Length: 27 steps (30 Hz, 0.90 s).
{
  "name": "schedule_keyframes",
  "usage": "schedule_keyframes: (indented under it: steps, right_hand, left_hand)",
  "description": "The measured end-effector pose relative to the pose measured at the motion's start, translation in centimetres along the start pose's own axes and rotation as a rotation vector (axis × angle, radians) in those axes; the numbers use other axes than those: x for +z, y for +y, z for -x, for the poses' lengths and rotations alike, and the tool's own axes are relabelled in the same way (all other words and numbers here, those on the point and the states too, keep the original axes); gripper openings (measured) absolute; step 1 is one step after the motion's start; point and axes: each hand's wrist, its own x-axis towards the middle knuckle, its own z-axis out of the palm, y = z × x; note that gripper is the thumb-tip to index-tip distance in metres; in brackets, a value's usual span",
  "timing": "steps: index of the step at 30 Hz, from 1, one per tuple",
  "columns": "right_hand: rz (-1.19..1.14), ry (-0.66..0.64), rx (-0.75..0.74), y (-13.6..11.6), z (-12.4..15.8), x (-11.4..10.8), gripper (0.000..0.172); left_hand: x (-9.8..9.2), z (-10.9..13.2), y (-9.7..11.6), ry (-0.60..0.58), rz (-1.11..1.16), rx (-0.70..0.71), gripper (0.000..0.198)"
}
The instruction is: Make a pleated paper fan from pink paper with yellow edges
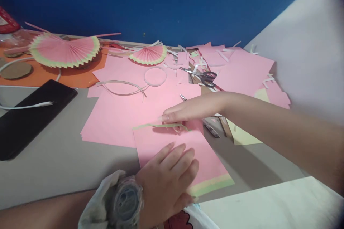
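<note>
we see one bordered sheet (pixel 206 164) of pink paper on the grey counter (pixel 67 161); we take this sheet as the middle of our clock. a yellow-green border runs along its near edge at five o'clock, and a thin green border (pixel 166 125) bends upward at twelve o'clock, with a shadow below it. our left hand (pixel 169 179), with a watch (pixel 127 200) on the wrist, lies at seven o'clock; its grip is wide, the fingers stretched flat over the paper and holding nothing. our right hand (pixel 178 114) is at twelve o'clock, with its fingers at the bent border; its grip looks narrow there, but we cannot tell whether it really pinches the paper. under the far part of the sheet, toward ten o'clock, we have larger pink sheets (pixel 113 118). a cutter (pixel 211 128) lies at two o'clock, and scissors (pixel 207 77) at one o'clock. a folded fan (pixel 148 55) rests between eleven and twelve, a bigger fan (pixel 64 52) at ten. at nine o'clock we notice a black device (pixel 34 125), with a white cable (pixel 40 105) across it.
</note>
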Motion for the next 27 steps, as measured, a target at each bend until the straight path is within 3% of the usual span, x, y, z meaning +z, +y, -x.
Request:
schedule_keyframes:
  steps: [4,12,21,27]
  right_hand:
    - [0.033,-0.025,-0.043,0.9,-0.4,-0.1,0.046]
    - [0.056,-0.069,-0.012,0.8,-0.9,-0.4,0.045]
    - [-0.020,-0.078,0.072,0.6,-1.5,-0.7,0.045]
    - [0.150,-0.027,0.024,0.1,-1.3,-0.4,0.043]
  left_hand:
    - [1.1,-0.5,0.2,-0.094,0.043,-0.042,0.074]
    - [1.6,-0.7,-0.2,-0.213,0.109,-0.021,0.076]
    - [1.4,-0.7,0.0,-0.178,0.054,-0.049,0.076]
    - [0.6,-0.3,0.1,-0.154,-0.010,-0.013,0.075]
